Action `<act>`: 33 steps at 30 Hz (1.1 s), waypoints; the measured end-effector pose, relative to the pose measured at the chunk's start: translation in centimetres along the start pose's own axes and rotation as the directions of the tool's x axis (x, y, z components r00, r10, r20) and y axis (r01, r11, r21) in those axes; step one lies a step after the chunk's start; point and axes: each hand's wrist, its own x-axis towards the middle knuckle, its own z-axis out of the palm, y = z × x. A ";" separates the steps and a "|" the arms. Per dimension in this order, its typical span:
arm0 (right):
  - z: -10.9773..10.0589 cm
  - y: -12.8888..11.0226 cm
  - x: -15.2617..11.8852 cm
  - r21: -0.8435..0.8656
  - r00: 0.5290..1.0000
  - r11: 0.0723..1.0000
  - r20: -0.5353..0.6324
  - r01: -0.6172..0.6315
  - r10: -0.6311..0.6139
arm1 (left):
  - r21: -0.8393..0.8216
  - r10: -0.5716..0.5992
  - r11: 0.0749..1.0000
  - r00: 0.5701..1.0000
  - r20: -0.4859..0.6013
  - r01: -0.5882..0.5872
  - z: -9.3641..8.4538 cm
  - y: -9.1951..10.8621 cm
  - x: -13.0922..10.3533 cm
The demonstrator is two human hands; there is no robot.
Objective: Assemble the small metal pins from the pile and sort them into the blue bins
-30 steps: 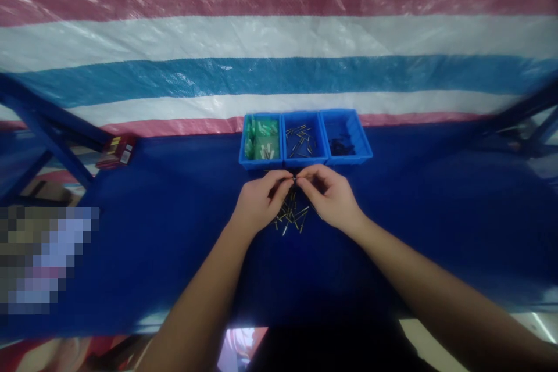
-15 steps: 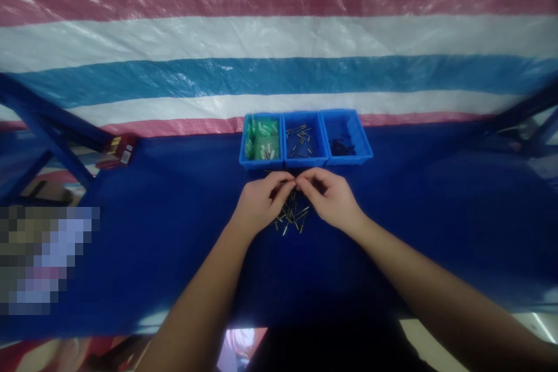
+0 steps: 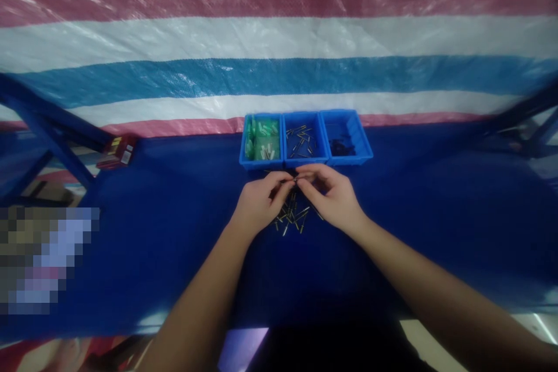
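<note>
My left hand [image 3: 264, 199] is closed in a pinch on a small thin part whose kind is too small to make out. Facing it, my right hand [image 3: 332, 196] has thumb and index finger at the same spot, the fingertips of both hands nearly meeting. Below and between the hands, a loose pile of thin metal pins [image 3: 291, 218] lies on the blue table. Just beyond the fingertips stands a blue bin [image 3: 305, 161] with similar slim metal pieces inside. My fingers hide most of what they hold.
The left blue bin [image 3: 261, 165] holds green plastic bags [image 3: 263, 140] with small pale parts. Dark pieces [image 3: 342, 147] lie in the right blue bin [image 3: 361, 145]. A red box [image 3: 117, 152] sits by the blue frame at left. A striped tarp [image 3: 279, 40] hangs behind the blue table [image 3: 174, 215].
My right index finger has lifted slightly and the right fingers have opened a little around the pinch point. The left hand has stayed in place.
</note>
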 end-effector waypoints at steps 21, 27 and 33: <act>-0.1 -0.2 0.1 -0.115 1.000 0.993 -0.019 -0.005 0.003 | 0.002 0.006 1.000 1.000 -0.008 -0.006 0.0 0.1 0.0; -0.3 -0.4 0.1 -0.136 0.997 0.989 0.037 -0.063 0.068 | 0.006 -0.002 1.000 1.000 -0.010 0.002 0.0 0.1 0.0; -0.1 -0.3 0.1 -0.146 1.000 0.989 0.013 -0.019 0.021 | 0.026 -0.009 1.000 1.000 0.003 0.009 -0.1 0.2 0.0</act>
